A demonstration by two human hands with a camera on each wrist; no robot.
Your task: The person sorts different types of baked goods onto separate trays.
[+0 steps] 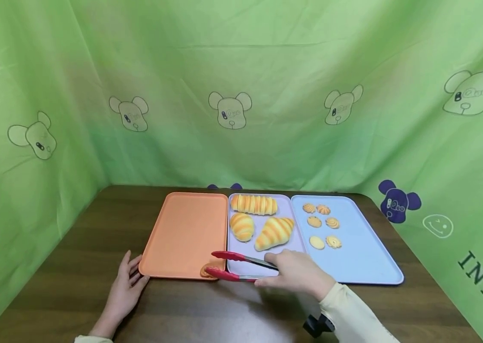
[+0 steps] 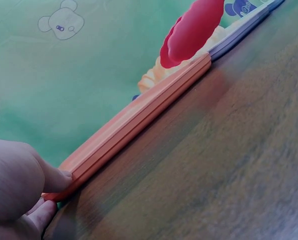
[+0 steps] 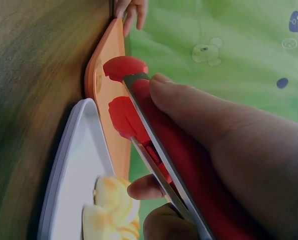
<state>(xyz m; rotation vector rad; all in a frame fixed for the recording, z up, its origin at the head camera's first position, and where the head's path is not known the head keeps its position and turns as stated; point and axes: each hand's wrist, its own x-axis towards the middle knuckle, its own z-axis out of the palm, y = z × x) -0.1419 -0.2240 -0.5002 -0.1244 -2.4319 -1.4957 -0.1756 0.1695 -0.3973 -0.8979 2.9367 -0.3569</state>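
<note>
My right hand (image 1: 297,274) holds metal tongs (image 1: 260,262) with red tips. The two tips stand apart, in the right wrist view as well. A small brown cookie (image 1: 204,271) lies at the near right corner of the orange tray (image 1: 187,228), partly covered by the lower red tip. Whether the tip touches it, I cannot tell. My left hand (image 1: 125,288) holds the tray's near left corner between thumb and fingers; the left wrist view shows a fingertip (image 2: 65,174) against the rim.
On the middle lilac tray (image 1: 241,259) lie a ridged long bread (image 1: 254,205), a round roll (image 1: 242,226) and a croissant-shaped bread (image 1: 274,233). To its right, a light blue tray (image 1: 366,247) bears several small cookies (image 1: 316,243). A green curtain (image 1: 267,157) hangs behind the wooden table (image 1: 95,238).
</note>
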